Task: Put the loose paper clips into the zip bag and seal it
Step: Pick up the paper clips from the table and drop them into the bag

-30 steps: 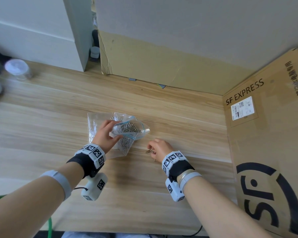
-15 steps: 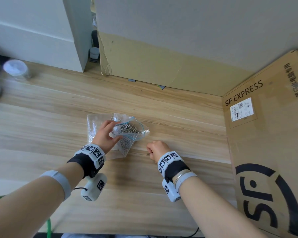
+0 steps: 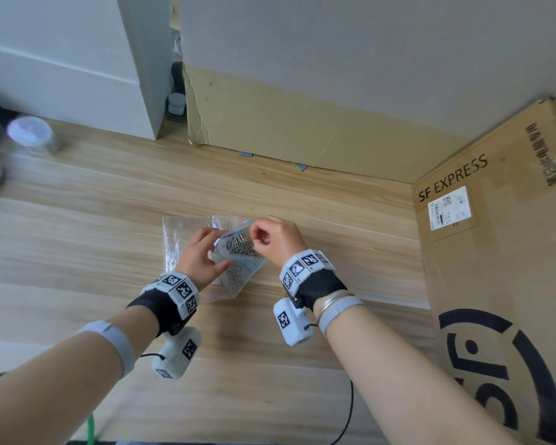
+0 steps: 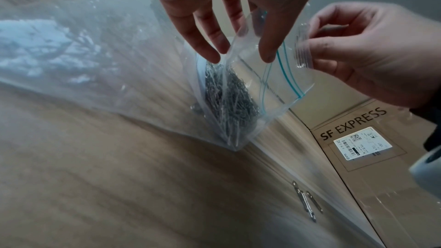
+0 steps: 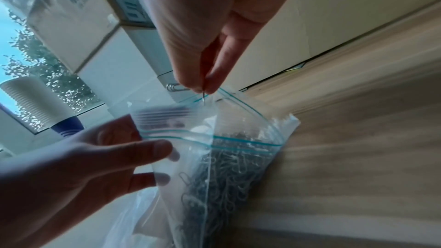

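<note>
A small clear zip bag (image 3: 238, 252) with a blue seal line stands on the wooden table (image 3: 270, 364), its mouth open and a heap of silver paper clips (image 4: 229, 105) inside. My left hand (image 3: 217, 248) pinches the bag's near lip (image 5: 152, 133) and holds the mouth apart. My right hand (image 3: 257, 240) hovers right at the mouth, pinching a few paper clips (image 5: 175, 87) between thumb and fingers. Three loose paper clips (image 4: 306, 203) still lie on the table close to the bag's right side.
A larger crumpled clear plastic bag (image 3: 177, 239) lies under and left of the zip bag. An SF EXPRESS cardboard box (image 3: 495, 252) walls the right side, a cardboard panel (image 3: 302, 130) the back. A clear jar (image 3: 32, 134) stands far left.
My right hand picked clips off the table to the right of the bag and rose up and left to the bag's mouth. The left hand kept its hold on the lip.
</note>
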The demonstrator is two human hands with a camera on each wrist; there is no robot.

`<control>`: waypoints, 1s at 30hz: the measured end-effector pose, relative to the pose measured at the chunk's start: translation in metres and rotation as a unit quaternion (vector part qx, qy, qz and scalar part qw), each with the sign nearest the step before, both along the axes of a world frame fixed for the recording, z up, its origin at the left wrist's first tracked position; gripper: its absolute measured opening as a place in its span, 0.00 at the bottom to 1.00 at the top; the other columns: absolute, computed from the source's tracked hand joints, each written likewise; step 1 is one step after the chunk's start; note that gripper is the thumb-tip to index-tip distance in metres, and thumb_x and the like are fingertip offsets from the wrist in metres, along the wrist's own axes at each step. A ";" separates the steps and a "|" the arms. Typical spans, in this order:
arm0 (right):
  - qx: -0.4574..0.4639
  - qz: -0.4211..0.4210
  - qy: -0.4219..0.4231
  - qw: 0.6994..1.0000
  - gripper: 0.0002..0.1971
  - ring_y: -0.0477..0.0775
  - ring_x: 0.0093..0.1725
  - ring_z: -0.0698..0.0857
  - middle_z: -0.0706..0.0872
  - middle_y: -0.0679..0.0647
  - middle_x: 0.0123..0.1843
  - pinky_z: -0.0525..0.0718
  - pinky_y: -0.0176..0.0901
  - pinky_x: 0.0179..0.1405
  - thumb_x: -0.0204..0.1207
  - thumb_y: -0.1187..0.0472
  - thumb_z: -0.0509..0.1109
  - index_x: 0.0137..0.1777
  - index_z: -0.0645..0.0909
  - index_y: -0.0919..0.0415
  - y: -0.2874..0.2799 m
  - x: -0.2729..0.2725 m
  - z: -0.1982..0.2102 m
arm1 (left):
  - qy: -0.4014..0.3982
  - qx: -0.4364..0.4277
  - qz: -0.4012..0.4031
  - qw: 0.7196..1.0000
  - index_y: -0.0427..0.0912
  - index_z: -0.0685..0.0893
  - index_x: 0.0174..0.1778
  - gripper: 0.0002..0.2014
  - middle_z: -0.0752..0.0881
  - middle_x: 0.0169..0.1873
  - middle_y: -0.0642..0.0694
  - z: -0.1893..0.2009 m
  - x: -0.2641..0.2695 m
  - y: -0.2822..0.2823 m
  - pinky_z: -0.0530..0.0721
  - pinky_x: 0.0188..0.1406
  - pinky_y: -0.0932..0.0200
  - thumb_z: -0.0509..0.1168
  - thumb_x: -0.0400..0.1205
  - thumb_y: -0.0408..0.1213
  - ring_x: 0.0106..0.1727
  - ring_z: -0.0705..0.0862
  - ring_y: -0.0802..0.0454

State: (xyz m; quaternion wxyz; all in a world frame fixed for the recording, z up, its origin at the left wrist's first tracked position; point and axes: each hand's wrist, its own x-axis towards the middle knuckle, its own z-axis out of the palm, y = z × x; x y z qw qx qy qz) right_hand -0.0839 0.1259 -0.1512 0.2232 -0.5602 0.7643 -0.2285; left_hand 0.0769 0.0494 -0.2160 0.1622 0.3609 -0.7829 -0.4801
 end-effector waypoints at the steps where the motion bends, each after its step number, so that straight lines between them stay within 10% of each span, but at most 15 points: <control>1: -0.002 0.003 -0.010 1.000 0.05 0.51 0.37 0.84 0.87 0.55 0.39 0.86 0.40 0.42 0.68 0.71 0.70 0.38 0.85 0.62 -0.003 0.003 0.000 | 0.000 0.000 0.000 1.000 0.41 0.76 0.65 0.28 0.71 0.55 0.50 0.001 0.000 0.000 0.82 0.38 0.72 0.74 0.68 0.29 0.46 0.76 0.51; 21: 0.272 -0.145 0.019 0.951 0.03 0.48 0.40 0.84 0.90 0.53 0.43 0.83 0.39 0.47 0.70 0.61 0.73 0.43 0.86 0.59 0.113 -0.030 -0.039 | -0.006 0.000 -0.009 1.000 0.41 0.75 0.66 0.27 0.72 0.58 0.44 -0.002 0.000 0.005 0.79 0.34 0.80 0.73 0.70 0.30 0.48 0.75 0.51; 30: 0.310 -0.204 0.017 0.928 0.12 0.54 0.43 0.84 0.86 0.54 0.40 0.82 0.41 0.43 0.68 0.52 0.74 0.44 0.84 0.60 0.093 0.001 -0.043 | -0.017 0.003 -0.012 1.000 0.41 0.75 0.66 0.27 0.73 0.62 0.38 0.000 -0.002 0.007 0.82 0.38 0.62 0.72 0.71 0.31 0.49 0.75 0.50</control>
